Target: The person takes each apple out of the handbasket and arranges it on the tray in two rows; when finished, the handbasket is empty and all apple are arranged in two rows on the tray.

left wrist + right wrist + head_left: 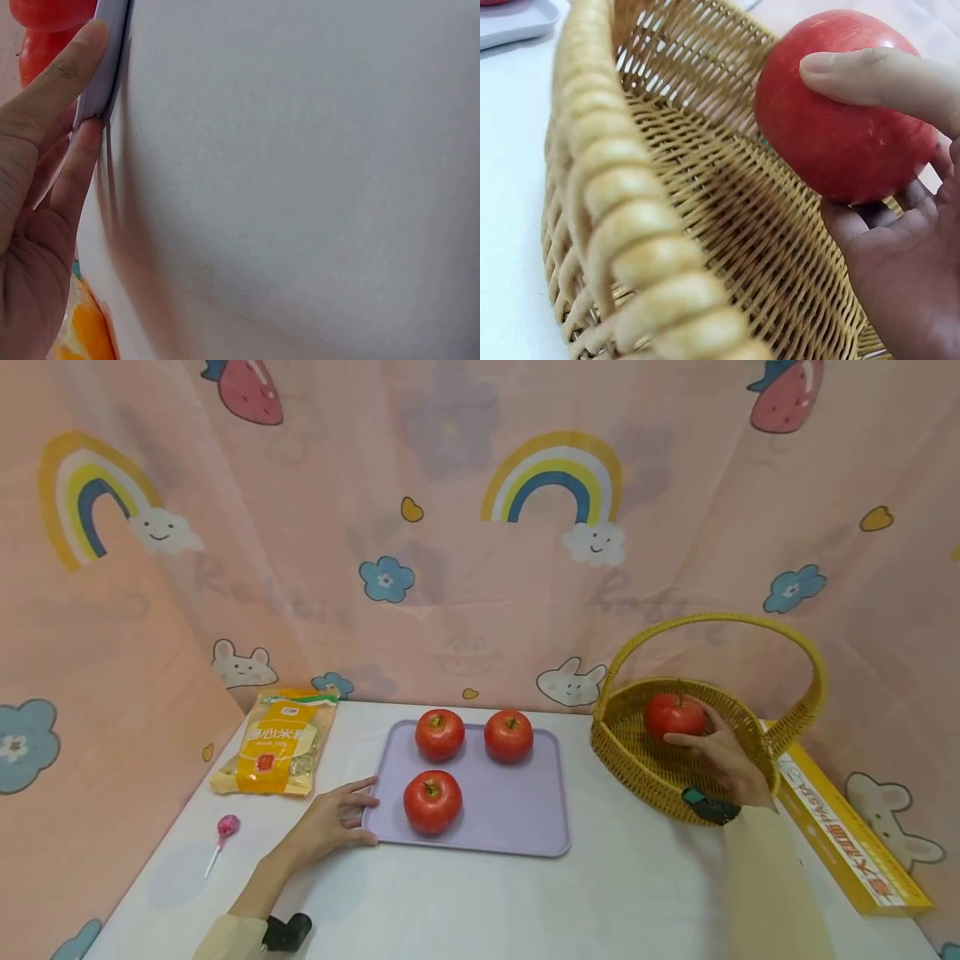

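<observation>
My right hand holds a red tomato over the inside of a yellow wicker basket with a tall arched handle. In the right wrist view the thumb lies across this tomato, fingers under and behind it, with the woven basket floor below. My left hand grips the left side of a lilac tray, thumb at its near corner. On the tray sit three more tomatoes: one back left, one back right, one front left.
A yellow food bag lies at the back left of the white table. Nearer lies a pink lollipop. To the basket's right is a long yellow pasta box. A pink patterned cloth hangs behind.
</observation>
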Demonstrator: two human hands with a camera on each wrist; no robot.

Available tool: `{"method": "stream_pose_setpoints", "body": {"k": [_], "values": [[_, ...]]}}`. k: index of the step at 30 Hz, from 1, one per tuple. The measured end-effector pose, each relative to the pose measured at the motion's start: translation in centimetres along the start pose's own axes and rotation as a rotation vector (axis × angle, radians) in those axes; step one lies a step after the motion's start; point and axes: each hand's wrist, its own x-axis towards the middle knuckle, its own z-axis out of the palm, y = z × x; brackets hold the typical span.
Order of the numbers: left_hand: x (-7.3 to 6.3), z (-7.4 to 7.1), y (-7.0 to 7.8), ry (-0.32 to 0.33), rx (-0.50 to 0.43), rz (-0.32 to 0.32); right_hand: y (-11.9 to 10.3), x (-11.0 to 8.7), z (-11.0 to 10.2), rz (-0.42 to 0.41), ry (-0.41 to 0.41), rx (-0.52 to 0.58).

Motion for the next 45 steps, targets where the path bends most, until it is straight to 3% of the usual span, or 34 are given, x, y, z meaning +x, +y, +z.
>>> {"method": "stream_pose_setpoints", "body": {"k": [10, 17, 30, 36, 45], "values": [[-0.2, 0.1, -0.4, 0.001, -0.003, 0.001, -0.5, -0.7, 0.6, -0.078, -0.093, -0.048], [-0.2, 0.1, -0.6, 0.006, -0.01, -0.001, -0.7, -1.8, 1.0, -0.13, -0.106, -0.055], [-0.2, 0.2, -0.5, 0.019, -0.012, -0.003, -1.5, -4.1, 2.4, -0.236, -0.207, 0.131], [-0.1, 0.1, -0.1, 0.017, -0.022, -0.006, -1.9, -5.4, 4.1, -0.315, -0.244, 0.156], [0.0, 0.1, -0.1, 0.01, -0.026, -0.01, -1.4, -7.5, 9.0, -0.324, -0.304, 0.224]]}}
